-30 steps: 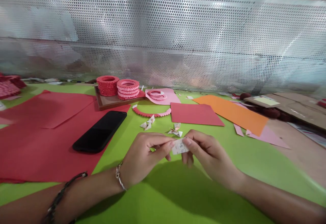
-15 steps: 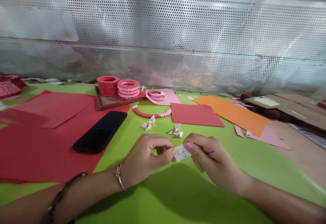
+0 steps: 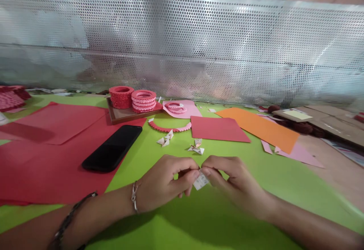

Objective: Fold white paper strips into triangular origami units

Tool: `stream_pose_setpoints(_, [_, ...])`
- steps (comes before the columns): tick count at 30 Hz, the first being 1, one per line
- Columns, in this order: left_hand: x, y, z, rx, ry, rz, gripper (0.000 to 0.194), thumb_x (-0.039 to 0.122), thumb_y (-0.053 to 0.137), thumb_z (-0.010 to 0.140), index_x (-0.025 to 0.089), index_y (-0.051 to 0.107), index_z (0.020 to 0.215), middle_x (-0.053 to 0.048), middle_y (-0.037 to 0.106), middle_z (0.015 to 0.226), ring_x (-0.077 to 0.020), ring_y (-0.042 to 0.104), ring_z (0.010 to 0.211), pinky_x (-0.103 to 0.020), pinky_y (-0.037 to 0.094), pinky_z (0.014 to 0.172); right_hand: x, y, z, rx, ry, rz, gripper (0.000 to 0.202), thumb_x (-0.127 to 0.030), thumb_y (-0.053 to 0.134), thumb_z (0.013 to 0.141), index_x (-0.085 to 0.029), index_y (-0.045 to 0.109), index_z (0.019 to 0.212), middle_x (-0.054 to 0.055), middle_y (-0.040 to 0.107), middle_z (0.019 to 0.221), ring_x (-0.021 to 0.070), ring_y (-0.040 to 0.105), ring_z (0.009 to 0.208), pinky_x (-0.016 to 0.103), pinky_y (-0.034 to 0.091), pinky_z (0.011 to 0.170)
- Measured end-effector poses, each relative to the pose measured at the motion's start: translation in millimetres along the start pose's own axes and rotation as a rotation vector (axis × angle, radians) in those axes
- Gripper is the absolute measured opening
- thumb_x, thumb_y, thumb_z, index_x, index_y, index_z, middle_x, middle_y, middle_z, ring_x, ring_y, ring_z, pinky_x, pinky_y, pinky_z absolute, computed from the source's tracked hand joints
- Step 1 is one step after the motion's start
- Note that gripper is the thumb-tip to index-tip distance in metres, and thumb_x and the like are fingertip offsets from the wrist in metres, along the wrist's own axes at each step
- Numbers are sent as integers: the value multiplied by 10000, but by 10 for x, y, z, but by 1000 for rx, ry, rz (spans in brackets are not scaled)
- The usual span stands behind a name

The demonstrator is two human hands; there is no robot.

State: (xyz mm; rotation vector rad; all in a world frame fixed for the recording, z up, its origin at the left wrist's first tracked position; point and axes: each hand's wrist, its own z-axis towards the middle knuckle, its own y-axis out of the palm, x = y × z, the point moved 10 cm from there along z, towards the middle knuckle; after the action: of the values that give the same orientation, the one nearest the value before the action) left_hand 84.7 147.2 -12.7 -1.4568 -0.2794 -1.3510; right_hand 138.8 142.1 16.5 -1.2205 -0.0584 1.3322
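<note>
A small piece of printed white paper [image 3: 201, 182] is pinched between my two hands above the green tabletop. My left hand [image 3: 167, 180] grips its upper left side with thumb and fingers. From the other side, my right hand [image 3: 237, 183] holds it between thumb and forefinger, the fingertips of both hands nearly meeting. Fingers cover the paper's upper edge, so any fold there is hidden. Just beyond the hands lie small folded paper pieces [image 3: 197, 147], with another folded cluster [image 3: 165, 139] to their left.
A black phone [image 3: 112, 147] lies on large red sheets [image 3: 57, 166] at left. Behind stand stacks of scalloped rings [image 3: 143, 100] on a brown tray [image 3: 122, 117]. A red card [image 3: 218, 128] and an orange sheet [image 3: 261, 127] lie right of centre. A perforated metal panel [image 3: 182, 45] closes the back.
Both hands have drawn closer together, and the paper has turned so that it hangs lower between the fingertips. The things on the table have stayed put.
</note>
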Motion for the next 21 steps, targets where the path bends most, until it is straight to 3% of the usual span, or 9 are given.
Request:
stream_pose_setpoints(5, [-25,27,30,-44,13,-144,297,318,391,818,117,538,655,9,471,597,-80,441,519,-174,369,494,-103,-87,16,70,-132,114,137,-160,458,829,-148,539,719,20,483,708,108,478,677,218,404,598])
stream_pose_setpoints(10, [73,99,37,-120,58,-232,221,278,470,770,128,563,638,3,468,696,-106,434,660,-196,363,614,-183,-31,2,-9,-159,193,162,-178,432,849,-170,565,758,37,483,795,124,496,761,253,437,669])
stream_pose_setpoints(15, [3,155,43,-148,-51,-539,204,341,565,712,139,560,679,27,455,651,-86,399,600,-185,339,574,-216,-43,-24,22,-177,110,81,-156,452,828,-183,515,873,36,478,835,124,493,781,247,442,679])
stream_pose_setpoints(19, [-108,120,73,-86,-139,-703,278,392,644,626,155,606,767,17,534,717,-89,455,638,-201,358,626,-217,15,-70,17,-222,-139,513,-292,620,707,-183,339,1123,93,444,1017,192,462,934,297,437,759])
stream_pose_setpoints(21, [-128,117,79,-76,-150,-765,291,379,672,597,156,624,777,16,552,720,-92,477,649,-206,366,641,-190,53,-90,13,-222,-239,582,-306,626,699,-191,290,1160,110,414,1073,211,442,988,310,432,785])
